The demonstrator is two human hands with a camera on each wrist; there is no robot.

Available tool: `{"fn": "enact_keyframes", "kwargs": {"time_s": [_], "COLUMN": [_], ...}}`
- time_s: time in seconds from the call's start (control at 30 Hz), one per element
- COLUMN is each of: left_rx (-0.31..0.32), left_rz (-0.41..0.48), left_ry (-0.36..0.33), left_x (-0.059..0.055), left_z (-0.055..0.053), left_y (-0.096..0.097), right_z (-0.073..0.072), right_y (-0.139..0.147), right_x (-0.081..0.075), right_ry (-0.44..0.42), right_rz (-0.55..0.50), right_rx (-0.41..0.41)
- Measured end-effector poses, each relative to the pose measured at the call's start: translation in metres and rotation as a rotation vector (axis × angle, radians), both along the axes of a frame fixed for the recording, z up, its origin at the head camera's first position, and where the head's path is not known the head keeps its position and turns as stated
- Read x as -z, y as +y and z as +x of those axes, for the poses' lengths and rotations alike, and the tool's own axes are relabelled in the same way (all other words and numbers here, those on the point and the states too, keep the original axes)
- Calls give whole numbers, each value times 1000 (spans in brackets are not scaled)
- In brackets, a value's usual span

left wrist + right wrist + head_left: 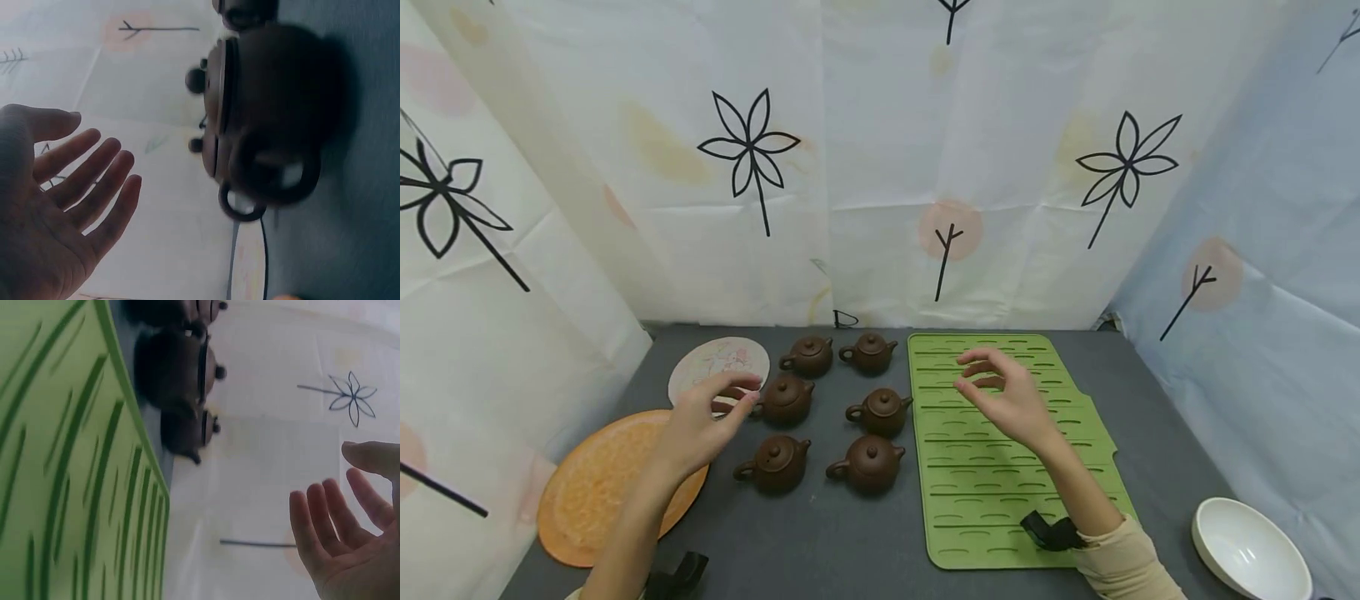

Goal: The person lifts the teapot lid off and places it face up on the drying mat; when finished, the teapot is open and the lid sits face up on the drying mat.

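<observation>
Several small brown lidded teapots stand in two columns on the dark grey table, among them a front-left teapot (pixel 778 463), a middle-left teapot (pixel 787 400) and a front-right teapot (pixel 870 464). My left hand (pixel 703 425) hovers beside the middle-left teapot, fingers loosely bent, holding nothing. The left wrist view has this hand apart from a large teapot (pixel 275 94). Over the green ridged mat (pixel 955 533) floats my right hand (pixel 1011 404), its fingers relaxed and nothing in them. In the right wrist view, teapots such as one near the mat's edge (pixel 172 372) stand away from that hand.
On the left lie an orange round mat (pixel 580 492) and, behind it, a pale round plate-like disc (pixel 700 367) with a printed picture. A white bowl (pixel 1251 546) sits at the front right. Patterned cloth walls (pixel 880 167) enclose the table's back and sides.
</observation>
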State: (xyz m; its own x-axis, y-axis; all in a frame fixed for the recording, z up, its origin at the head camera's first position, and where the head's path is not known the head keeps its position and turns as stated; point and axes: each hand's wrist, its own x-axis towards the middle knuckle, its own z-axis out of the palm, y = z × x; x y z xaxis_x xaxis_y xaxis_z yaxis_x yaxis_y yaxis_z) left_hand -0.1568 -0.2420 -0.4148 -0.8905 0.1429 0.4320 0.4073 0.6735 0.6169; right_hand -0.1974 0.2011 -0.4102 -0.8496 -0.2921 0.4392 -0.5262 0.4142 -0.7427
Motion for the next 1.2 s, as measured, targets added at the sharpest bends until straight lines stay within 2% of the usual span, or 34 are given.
{"fn": "enact_keyframes", "kwargs": {"time_s": [0.2,0.33,0.47,0.67,0.83,1.2], "left_rx": [49,102,106,49,22,2], "left_rz": [60,162,245,324,347,350], "left_ry": [-78,-191,-315,-417,-451,-507], "left_x": [10,17,28,45,54,63], "left_z": [19,31,38,41,41,38], "left_y": [26,45,65,90,104,113], "right_z": [8,11,13,13,14,17], "right_y": [-32,-47,-60,-76,-83,-88], "right_x": [13,22,29,39,47,55], "right_ry": [-152,-222,-292,-372,-414,-414], "right_rz": [-61,-86,-87,-41,2,13], "right_rx": [-150,-231,-302,-380,-396,-383]}}
